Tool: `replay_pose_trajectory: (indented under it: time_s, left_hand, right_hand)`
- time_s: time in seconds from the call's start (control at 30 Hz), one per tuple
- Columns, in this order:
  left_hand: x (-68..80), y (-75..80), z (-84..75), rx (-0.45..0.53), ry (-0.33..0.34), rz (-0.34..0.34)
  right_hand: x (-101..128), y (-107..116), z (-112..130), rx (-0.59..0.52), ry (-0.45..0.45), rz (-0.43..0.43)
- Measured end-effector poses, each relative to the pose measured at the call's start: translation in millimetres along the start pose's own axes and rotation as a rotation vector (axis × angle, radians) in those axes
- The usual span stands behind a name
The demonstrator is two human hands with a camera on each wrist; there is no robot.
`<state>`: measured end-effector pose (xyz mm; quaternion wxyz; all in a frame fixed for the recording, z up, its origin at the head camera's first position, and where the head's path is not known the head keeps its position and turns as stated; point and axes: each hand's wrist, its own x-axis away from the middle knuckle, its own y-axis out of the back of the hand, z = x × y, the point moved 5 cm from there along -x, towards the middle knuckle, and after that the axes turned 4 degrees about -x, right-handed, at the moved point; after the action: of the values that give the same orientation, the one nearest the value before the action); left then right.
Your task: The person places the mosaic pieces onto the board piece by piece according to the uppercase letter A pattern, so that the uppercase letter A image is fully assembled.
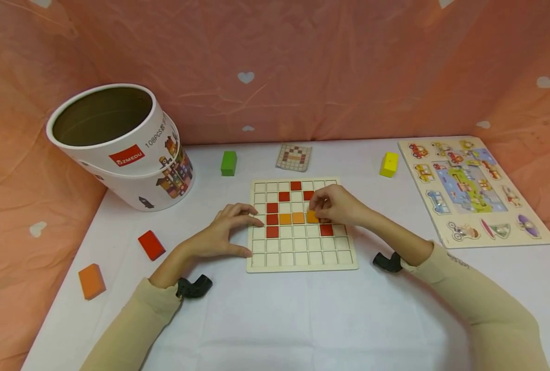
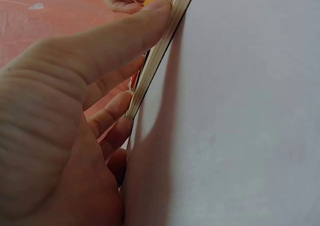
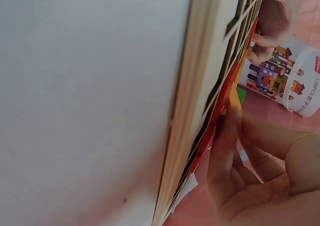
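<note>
A wooden grid board [image 1: 302,259] lies on the white cloth, with several red tiles [image 1: 272,219] and two orange tiles [image 1: 291,218] set in its squares. My right hand [image 1: 337,205] pinches another orange tile [image 1: 312,217] between thumb and fingertips, over the square right of those two. In the right wrist view that orange tile [image 3: 234,95] stands tilted against the board's face. My left hand [image 1: 219,232] is spread along the board's left side. Its thumb and fingertips rest at the board's edge [image 2: 155,55] in the left wrist view.
Behind the board lie a small pattern card [image 1: 294,157], a green block [image 1: 229,163] and a yellow block [image 1: 389,164]. A white bucket [image 1: 131,154], a red block [image 1: 151,245] and an orange block [image 1: 92,281] stand left. A wooden picture puzzle [image 1: 481,193] lies right.
</note>
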<state>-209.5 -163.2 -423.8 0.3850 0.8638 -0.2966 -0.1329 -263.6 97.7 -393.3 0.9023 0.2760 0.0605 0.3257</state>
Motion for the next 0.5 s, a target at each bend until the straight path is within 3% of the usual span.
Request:
replay_pose_trajectory:
  time_s: [0.33, 0.5]
  left_hand:
    - [1.8, 1.3, 0.4, 0.003, -0.007, -0.008]
    - [0.7, -0.2, 1.3, -0.004, -0.009, 0.0]
  right_hand:
    - [12.6, -1.7, 10.9, 0.273, 0.011, -0.097]
    - [37.1, -7.7, 22.5, 0.578, 0.094, -0.043]
